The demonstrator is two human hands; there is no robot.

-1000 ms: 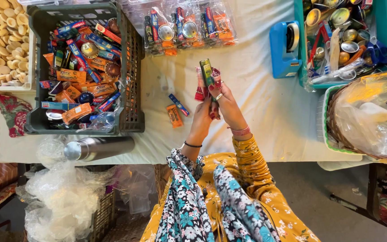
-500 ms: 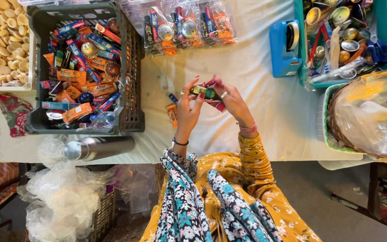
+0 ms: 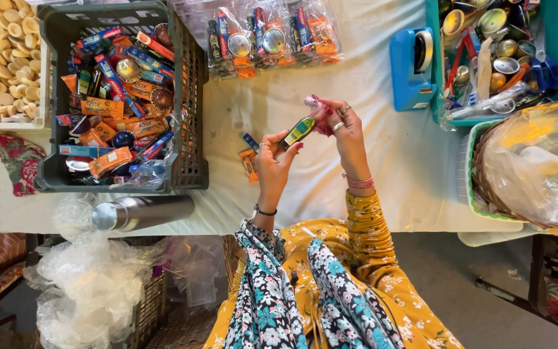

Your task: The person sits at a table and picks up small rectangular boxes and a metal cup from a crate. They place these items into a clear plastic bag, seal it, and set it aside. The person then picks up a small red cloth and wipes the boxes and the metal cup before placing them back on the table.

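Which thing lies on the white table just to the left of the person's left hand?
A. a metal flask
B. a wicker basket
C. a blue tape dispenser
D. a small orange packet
D: a small orange packet lies on the white table right beside the left hand, while the flask, dispenser and basket sit much farther off.

One head camera looks straight down, close over the table [image 3: 369,161].
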